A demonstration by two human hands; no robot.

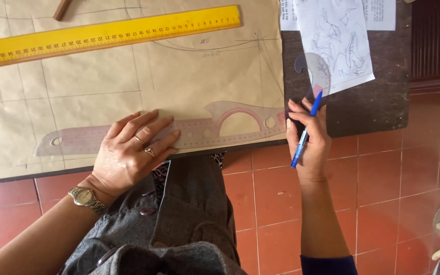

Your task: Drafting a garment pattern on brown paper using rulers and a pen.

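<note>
My left hand [131, 147] lies flat, fingers spread, pressing a long clear curved ruler [220, 125] onto brown pattern paper [92, 81] near the table's front edge. It wears rings and a wristwatch. My right hand [309, 140] is at the ruler's right end, at the paper's edge, shut on a blue pen [305, 133] whose tip points up and away. Pencil lines and curves cross the paper.
A long yellow ruler [103, 35] lies slanted across the top of the paper. White sheets with sketches [337, 40] and a small clear French curve [315, 71] rest on the dark table [378, 102] at right. Red floor tiles [383, 178] lie below.
</note>
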